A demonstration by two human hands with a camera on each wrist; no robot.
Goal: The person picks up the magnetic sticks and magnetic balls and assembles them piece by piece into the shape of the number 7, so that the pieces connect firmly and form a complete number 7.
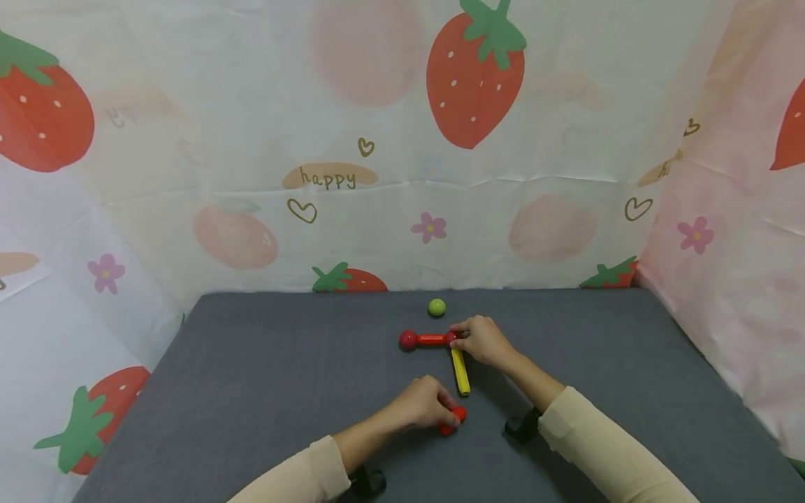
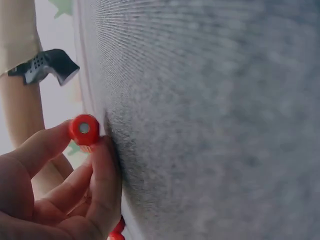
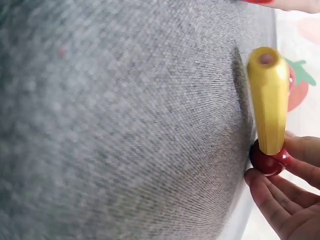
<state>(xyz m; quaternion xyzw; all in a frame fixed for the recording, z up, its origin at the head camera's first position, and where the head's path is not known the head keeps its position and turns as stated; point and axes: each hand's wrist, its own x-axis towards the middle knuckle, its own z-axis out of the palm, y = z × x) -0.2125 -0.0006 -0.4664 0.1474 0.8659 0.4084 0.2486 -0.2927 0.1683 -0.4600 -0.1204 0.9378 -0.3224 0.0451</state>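
Left hand (image 1: 423, 404): your fingers pinch a short red plastic rod (image 1: 454, 418), near the yellow rod's free end.
Right hand (image 1: 483, 340): your fingertips grip a dark red ball (image 3: 266, 161) joining the red connecting rod (image 1: 430, 339) and yellow plastic rod (image 1: 460, 370).
Built: an L of two rods on the grey felt table (image 1: 251, 391).
Left: green ball (image 1: 437, 307) lies unattached, apart.

Grey felt table (image 1: 264, 391) with green ball (image 1: 437, 307), red rod (image 1: 430, 339) (ball-tipped), yellow rod (image 1: 460, 371).

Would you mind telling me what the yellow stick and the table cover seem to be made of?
The yellow stick looks like smooth, glossy plastic with a small metal-looking disc in its end, perhaps a magnet. The table cover looks like matte grey woven fabric, its weave visible up close.
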